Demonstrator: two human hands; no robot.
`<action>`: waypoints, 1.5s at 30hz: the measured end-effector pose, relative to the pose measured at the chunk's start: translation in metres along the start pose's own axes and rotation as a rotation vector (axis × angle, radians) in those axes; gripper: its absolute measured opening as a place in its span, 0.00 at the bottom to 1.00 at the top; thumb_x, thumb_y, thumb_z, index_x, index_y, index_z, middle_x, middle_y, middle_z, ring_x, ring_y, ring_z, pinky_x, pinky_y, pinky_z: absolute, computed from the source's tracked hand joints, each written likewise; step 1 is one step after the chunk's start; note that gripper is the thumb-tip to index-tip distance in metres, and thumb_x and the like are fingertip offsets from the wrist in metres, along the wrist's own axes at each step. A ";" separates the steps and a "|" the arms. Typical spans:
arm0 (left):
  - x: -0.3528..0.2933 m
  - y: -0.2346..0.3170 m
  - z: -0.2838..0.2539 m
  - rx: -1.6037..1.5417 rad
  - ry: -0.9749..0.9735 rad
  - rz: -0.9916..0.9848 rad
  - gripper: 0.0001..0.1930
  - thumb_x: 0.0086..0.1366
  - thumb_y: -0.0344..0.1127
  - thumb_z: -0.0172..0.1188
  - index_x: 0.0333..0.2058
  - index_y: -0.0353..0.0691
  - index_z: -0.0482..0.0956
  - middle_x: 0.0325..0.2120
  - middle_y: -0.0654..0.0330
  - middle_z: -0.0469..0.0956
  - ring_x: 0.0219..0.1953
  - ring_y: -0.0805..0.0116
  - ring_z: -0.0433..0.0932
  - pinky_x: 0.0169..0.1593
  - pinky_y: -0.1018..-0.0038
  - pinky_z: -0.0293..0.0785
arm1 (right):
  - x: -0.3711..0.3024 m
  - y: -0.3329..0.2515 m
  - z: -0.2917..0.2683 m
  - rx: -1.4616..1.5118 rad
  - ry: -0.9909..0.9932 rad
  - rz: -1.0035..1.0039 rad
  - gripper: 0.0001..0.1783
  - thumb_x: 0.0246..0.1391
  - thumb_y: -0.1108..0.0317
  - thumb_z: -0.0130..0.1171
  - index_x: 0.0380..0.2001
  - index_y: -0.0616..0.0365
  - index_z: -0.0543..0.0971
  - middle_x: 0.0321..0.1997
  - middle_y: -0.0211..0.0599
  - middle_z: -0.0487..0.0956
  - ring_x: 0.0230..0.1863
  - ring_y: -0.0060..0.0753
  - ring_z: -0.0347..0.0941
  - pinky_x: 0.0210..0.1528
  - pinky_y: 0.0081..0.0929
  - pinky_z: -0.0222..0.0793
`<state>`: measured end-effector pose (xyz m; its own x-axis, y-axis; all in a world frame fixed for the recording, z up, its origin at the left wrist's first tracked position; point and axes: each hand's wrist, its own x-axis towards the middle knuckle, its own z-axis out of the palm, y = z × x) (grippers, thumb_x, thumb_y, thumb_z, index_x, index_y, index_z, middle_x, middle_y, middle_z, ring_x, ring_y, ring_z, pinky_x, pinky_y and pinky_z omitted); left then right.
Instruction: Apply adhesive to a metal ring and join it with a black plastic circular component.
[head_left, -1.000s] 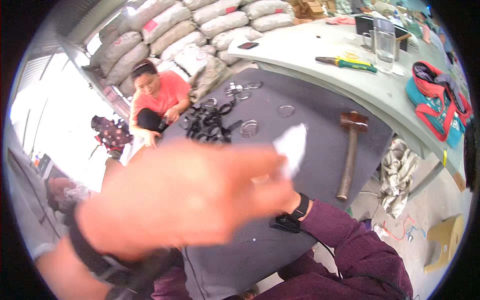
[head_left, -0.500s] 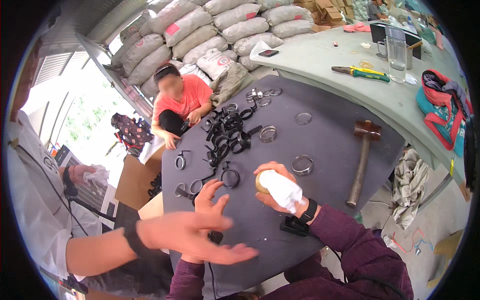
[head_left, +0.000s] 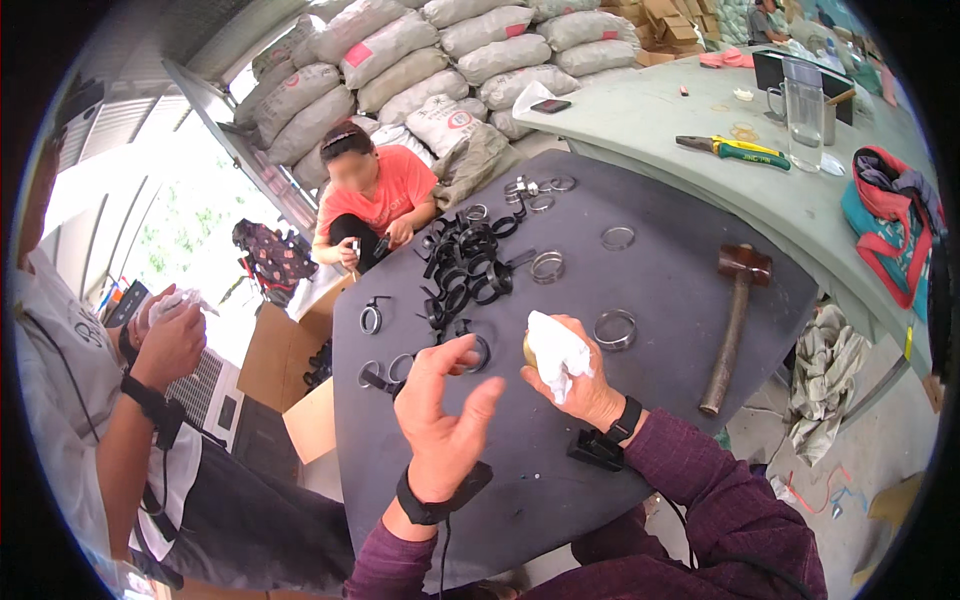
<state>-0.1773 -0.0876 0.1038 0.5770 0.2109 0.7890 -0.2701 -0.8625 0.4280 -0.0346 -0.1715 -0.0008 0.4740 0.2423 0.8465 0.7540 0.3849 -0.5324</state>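
Note:
My right hand (head_left: 590, 390) is closed around a crumpled white cloth (head_left: 556, 350) over a yellowish round object (head_left: 528, 350), mostly hidden by the cloth and fingers. Raised over the dark grey table (head_left: 680, 300), my left hand (head_left: 440, 420) is empty, thumb and fingers apart. A black ring (head_left: 480, 356) lies just beyond its fingertips, partly covered. Further away is a pile of black ring-shaped pieces with tails (head_left: 468, 262). A loose metal ring (head_left: 614, 330) sits right of my right hand, and several more lie around the pile.
A hammer (head_left: 743, 290) lies on the table's right side. Beyond stands a pale green table with pliers (head_left: 735, 151) and a glass mug (head_left: 803, 125). A standing person at left holds white cloth (head_left: 178, 302); another sits behind an open cardboard box (head_left: 270, 350). Stacked sacks (head_left: 400, 60) line the back.
The standing person's hand has withdrawn left from over my left hand, and both their hands are now at their cloth. My left hand has turned upright; my right still grips the cloth.

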 end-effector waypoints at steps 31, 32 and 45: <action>0.039 0.018 0.017 -0.201 0.069 -0.176 0.03 0.63 0.24 0.53 0.35 0.32 0.74 0.23 0.65 0.77 0.24 0.82 0.72 0.28 0.84 0.69 | -0.003 0.009 0.004 0.056 0.005 0.121 0.27 0.40 0.68 0.67 0.44 0.61 0.69 0.39 0.46 0.75 0.41 0.48 0.74 0.44 0.35 0.70; 0.044 0.018 0.014 -0.196 0.073 -0.183 0.03 0.63 0.24 0.53 0.35 0.32 0.74 0.23 0.65 0.77 0.24 0.82 0.72 0.28 0.84 0.69 | -0.003 0.010 0.005 0.019 0.004 0.090 0.27 0.40 0.68 0.67 0.44 0.61 0.69 0.39 0.46 0.74 0.41 0.48 0.74 0.44 0.36 0.70; 0.023 -0.068 -0.039 -0.450 0.040 -0.626 0.08 0.62 0.22 0.47 0.36 0.36 0.75 0.28 0.64 0.78 0.26 0.79 0.75 0.28 0.82 0.70 | 0.007 0.009 -0.003 -0.050 0.089 0.109 0.27 0.41 0.69 0.68 0.45 0.61 0.68 0.37 0.44 0.77 0.38 0.41 0.76 0.41 0.33 0.71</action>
<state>-0.1755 -0.0059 0.1104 0.6993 0.6217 0.3528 -0.1954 -0.3085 0.9309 -0.0230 -0.1689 0.0004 0.5910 0.1997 0.7816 0.7167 0.3149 -0.6223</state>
